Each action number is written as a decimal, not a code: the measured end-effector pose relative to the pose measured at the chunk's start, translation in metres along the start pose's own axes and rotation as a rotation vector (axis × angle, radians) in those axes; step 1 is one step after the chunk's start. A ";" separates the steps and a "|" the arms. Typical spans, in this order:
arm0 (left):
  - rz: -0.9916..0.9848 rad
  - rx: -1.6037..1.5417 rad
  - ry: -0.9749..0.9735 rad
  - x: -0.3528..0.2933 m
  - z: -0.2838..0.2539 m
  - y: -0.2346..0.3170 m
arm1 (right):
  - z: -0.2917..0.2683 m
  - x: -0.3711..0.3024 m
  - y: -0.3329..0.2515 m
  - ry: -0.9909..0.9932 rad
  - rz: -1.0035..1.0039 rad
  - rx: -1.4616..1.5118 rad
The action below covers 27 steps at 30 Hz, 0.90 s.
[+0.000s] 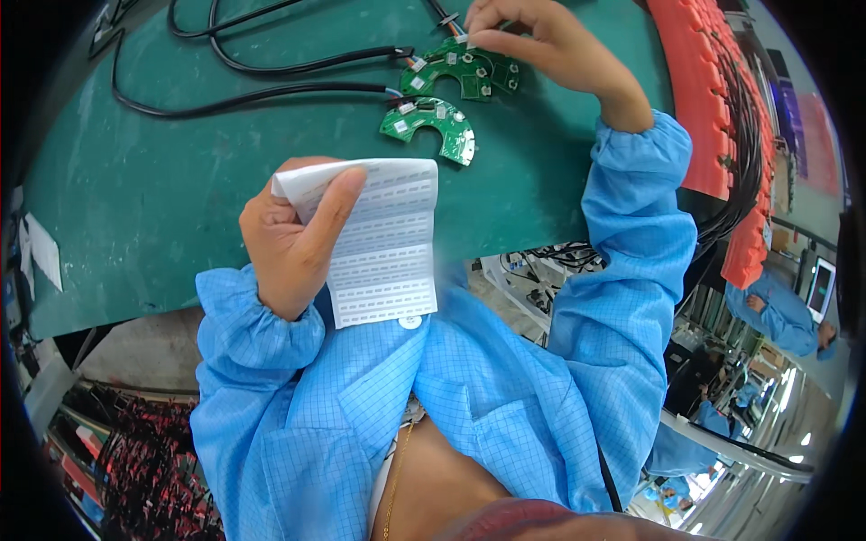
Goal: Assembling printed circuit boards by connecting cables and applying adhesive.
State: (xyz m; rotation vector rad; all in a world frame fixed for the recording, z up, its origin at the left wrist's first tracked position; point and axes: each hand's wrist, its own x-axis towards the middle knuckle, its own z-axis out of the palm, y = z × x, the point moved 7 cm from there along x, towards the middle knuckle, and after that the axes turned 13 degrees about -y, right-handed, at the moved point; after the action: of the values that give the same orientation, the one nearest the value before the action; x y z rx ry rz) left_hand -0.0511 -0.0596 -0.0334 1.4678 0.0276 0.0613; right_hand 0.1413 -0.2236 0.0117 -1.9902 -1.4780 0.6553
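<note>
My left hand (302, 230) is closed on a folded white sheet of small printed labels (386, 239), thumb across its upper part. The sheet hangs over the table's near edge, in front of my blue sleeve-covered chest. At the far side, my right hand (555, 47) is over the curved green circuit boards (458, 68). Its thumb and forefinger are pinched together beside a white connector on a board; whatever sits between them is too small to make out. Closer to me lies another C-shaped circuit board (456, 135), with a black cable (262, 93) plugged in at its left.
The boards lie on a green table mat (225, 180), their black cables looping to the far left. Red foam edging (690, 108) with a bundle of black wires (744, 153) borders the right side. White paper (43, 252) lies at the left edge. Other people in blue work at the right.
</note>
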 end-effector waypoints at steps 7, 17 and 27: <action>0.082 0.292 -0.163 0.019 0.009 0.009 | -0.007 -0.001 0.008 0.055 0.141 -0.034; 0.441 0.856 -0.663 0.074 0.048 0.017 | 0.010 -0.010 0.009 0.257 -0.004 0.051; 0.383 0.815 -0.816 0.065 0.044 0.018 | 0.010 -0.004 -0.004 0.172 0.045 0.004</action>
State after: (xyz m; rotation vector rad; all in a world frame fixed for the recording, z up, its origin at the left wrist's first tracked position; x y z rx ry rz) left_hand 0.0156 -0.0981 -0.0100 2.1914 -0.9935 -0.2712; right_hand 0.1305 -0.2251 0.0071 -2.0270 -1.3329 0.4908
